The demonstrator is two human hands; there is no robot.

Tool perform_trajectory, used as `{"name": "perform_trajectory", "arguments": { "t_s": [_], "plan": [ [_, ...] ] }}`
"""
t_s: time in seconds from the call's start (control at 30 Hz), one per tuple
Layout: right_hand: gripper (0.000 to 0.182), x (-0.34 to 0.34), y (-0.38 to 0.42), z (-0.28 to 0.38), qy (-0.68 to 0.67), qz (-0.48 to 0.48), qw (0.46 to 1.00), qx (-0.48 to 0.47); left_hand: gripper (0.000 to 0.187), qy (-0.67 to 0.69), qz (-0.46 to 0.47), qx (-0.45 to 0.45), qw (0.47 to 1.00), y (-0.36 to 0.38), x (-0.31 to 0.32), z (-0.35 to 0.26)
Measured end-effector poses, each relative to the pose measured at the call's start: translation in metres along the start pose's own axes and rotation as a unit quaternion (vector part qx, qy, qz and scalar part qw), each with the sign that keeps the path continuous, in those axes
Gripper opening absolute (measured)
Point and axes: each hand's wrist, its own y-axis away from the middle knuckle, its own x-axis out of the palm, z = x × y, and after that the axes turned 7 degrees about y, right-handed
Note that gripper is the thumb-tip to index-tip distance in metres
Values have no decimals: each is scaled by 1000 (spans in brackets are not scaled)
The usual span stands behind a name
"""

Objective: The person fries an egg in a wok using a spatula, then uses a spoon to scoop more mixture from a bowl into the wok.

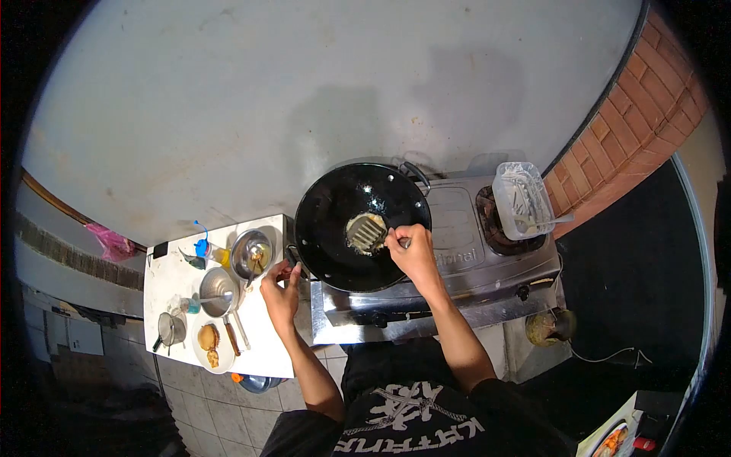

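A large black wok (327,206) sits on the left side of a steel gas stove. In its middle lies a pale, round piece of frying food (355,225), partly covered by a slotted spatula (368,233). My right hand (411,250) is closed around the spatula's handle over the wok's right side. At the wok's lower left, my left hand (282,292) has its fingers at the wok's side handle (293,255), pinching it.
On the right burner stands a clear plastic container (522,199) with a utensil. A white table (263,343) at left holds metal bowls (219,286), a strainer (171,329), a knife and a plate of fried food (212,364). A brick column is at right.
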Motion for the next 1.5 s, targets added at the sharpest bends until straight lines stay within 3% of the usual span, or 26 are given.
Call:
{"name": "perform_trajectory", "arguments": {
  "t_s": [0.7,0.8,1.0,1.07,1.27,1.5],
  "plan": [
    [20,4,-3,-9,-25,12,1000,0,37,4,3,6,1000,-1,0,3],
    [21,6,-5,-9,-34,-34,998,-40,36,-2,2,5,1000,0,0,0],
    [21,-11,-10,7,-92,29,995,-17,36,-10,2,11,1000,0,-1,-1],
    [24,-18,-10,14,-156,59,985,52,36,-10,4,11,1000,0,0,-3],
    [27,-20,-17,14,-270,42,961,43,35,-12,-2,33,999,-2,0,5],
    [26,-40,-19,27,-212,51,976,23,32,-6,-6,42,999,-2,1,7]
  ]
}}
